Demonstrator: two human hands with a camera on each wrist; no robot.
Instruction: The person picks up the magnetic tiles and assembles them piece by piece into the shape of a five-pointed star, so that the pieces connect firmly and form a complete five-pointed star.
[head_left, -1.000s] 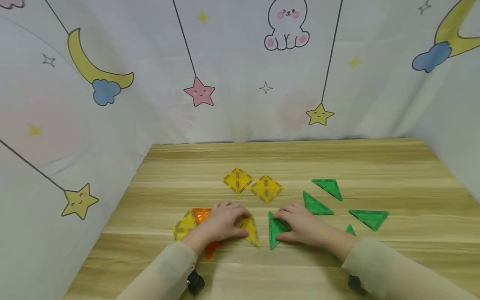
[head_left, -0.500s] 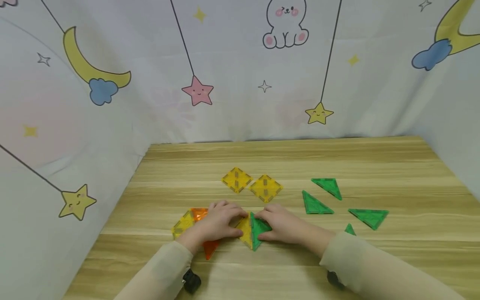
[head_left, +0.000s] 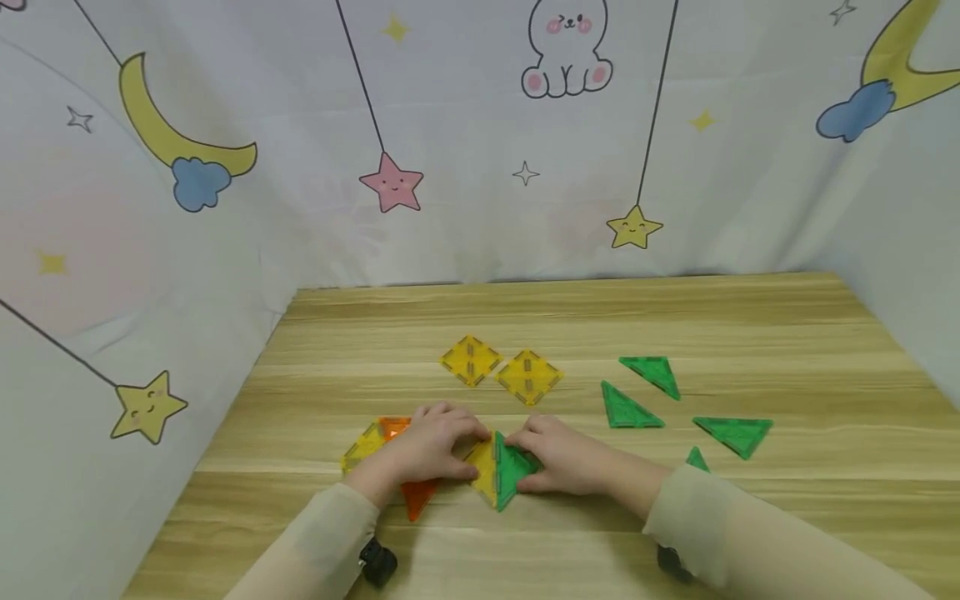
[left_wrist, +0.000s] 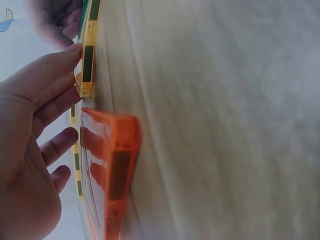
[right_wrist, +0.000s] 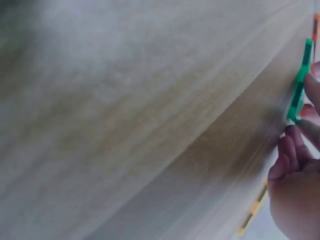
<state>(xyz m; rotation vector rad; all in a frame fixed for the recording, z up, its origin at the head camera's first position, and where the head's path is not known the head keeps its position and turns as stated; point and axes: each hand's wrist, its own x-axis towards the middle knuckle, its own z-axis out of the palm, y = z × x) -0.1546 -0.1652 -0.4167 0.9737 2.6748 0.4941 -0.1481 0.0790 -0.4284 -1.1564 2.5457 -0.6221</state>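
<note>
My left hand pinches a yellow triangular magnetic tile between thumb and fingers. Against its long edge stands the long edge of a green triangular magnetic tile, which my right hand pinches from the other side. Together the two make a diamond shape low over the wood. Under my left hand lies an orange tile, partly hidden, with yellow tiles beside it. The left wrist view shows the thumb on the edge of the yellow tile; in the right wrist view, fingers meet the green tile.
Behind the hands lie two yellow diamonds, each of two triangles, on the wooden table. Several green triangles are spread at the right, one partly behind my right forearm. A patterned cloth hangs beyond the table's back edge.
My right hand has slid the green triangle left until its long edge met the yellow one. My left hand has kept its pinch on the yellow tile and shifted only slightly.
</note>
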